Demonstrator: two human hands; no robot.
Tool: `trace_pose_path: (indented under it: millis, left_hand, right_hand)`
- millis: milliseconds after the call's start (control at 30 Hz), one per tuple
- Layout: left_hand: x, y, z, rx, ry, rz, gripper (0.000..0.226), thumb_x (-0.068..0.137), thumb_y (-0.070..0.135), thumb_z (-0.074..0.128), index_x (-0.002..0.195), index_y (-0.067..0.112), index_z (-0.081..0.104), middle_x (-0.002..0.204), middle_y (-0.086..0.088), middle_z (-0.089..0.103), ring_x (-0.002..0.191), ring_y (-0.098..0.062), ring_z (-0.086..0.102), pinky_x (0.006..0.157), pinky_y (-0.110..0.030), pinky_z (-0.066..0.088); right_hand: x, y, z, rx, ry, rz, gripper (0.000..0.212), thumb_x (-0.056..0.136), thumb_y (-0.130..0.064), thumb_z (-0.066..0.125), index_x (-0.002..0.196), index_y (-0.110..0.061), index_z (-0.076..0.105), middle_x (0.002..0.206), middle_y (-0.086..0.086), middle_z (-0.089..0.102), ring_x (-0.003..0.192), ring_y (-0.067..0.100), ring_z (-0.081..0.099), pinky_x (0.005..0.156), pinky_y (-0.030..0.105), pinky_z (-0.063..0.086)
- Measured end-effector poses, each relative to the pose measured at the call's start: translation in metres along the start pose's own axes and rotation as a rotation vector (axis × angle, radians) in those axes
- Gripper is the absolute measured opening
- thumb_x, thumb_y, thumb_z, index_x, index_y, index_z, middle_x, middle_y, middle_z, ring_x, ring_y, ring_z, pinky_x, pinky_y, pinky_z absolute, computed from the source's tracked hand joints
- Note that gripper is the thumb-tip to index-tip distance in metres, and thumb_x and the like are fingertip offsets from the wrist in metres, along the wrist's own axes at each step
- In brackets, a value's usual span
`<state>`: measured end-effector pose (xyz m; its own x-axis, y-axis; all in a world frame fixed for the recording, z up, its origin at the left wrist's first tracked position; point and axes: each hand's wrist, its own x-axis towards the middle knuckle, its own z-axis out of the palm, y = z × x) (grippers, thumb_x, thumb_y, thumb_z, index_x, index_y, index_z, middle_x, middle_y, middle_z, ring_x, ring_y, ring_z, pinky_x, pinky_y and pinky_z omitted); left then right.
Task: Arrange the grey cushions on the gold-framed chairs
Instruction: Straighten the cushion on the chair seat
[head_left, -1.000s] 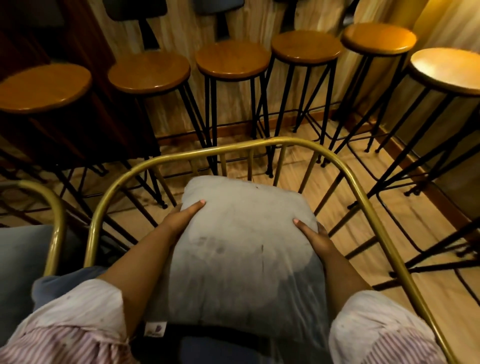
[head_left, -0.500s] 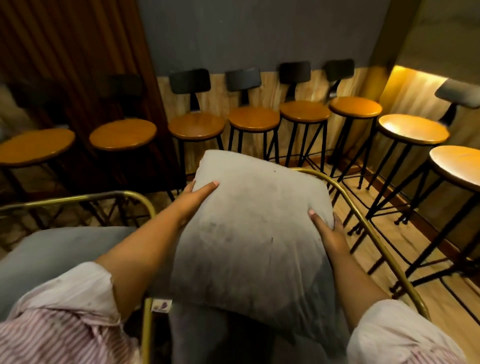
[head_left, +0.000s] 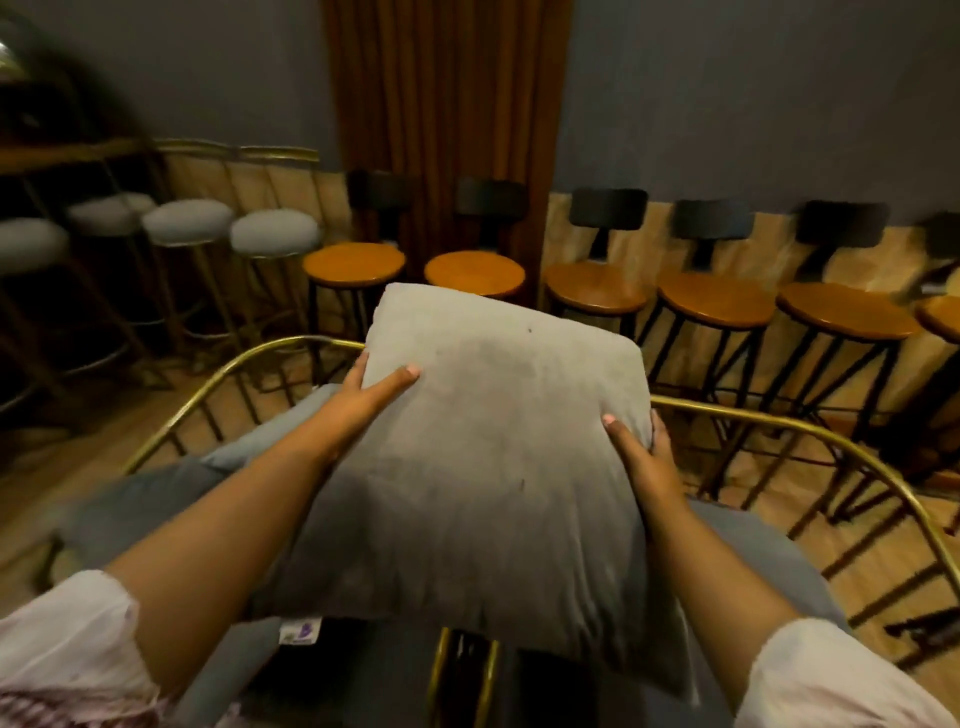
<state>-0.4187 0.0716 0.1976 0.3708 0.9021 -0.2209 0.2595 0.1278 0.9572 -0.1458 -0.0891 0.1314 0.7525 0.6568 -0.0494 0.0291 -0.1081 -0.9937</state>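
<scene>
I see both hands clamped on the grey cushion (head_left: 483, 467): left hand (head_left: 371, 389) at its ten o'clock edge, right hand (head_left: 641, 457) at three, above two gold-framed chairs (head_left: 779, 423).

Grey cushion (head_left: 483, 467) — gold chair frames (head_left: 810, 436) — orange-brown stools (head_left: 475, 273), pink-striped sleeve (head_left: 62, 670).

Two gold-framed chairs are standing side by side on the wooden floor (head_left: 78, 457), the left chair (head_left: 208, 384) and the right chair (head_left: 810, 431) each carrying a grey seat pad, the left pad (head_left: 156, 488) and the right pad (head_left: 753, 545). Along the wall, wooden-seated stools with black legs (head_left: 597, 288) are lining up on the same floor, while grey-topped stools with gold legs (head_left: 187, 221) are standing further left.
</scene>
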Motion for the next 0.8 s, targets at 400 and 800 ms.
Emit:
trace_pose_path:
  millis: [400, 800]
  left_hand:
    - [0.106, -0.045, -0.2, 0.061, 0.077, -0.125, 0.101, 0.064, 0.071, 0.065, 0.147, 0.048, 0.013, 0.155, 0.0, 0.03, 0.127, -0.031, 0.046, 0.099, -0.048, 0.044]
    - [0.24, -0.129, -0.25, 0.851, -0.051, -0.304, 0.086, 0.076, 0.08, 0.034, 0.145, 0.053, -0.009, 0.161, -0.014, -0.014, 0.145, -0.047, 0.001, 0.117, -0.059, 0.009]
  right_hand:
    - [0.05, 0.0, 0.234, -0.032, -0.17, 0.057, 0.088, 0.077, -0.04, 0.073, 0.149, -0.021, 0.026, 0.151, 0.005, 0.039, 0.134, 0.027, 0.042, 0.108, 0.037, 0.037]
    - [0.075, 0.059, 0.398, -0.561, -0.4, 0.266, 0.1, 0.068, -0.078, 0.054, 0.145, -0.053, -0.003, 0.161, 0.008, -0.014, 0.147, 0.038, 0.002, 0.118, 0.055, 0.011]
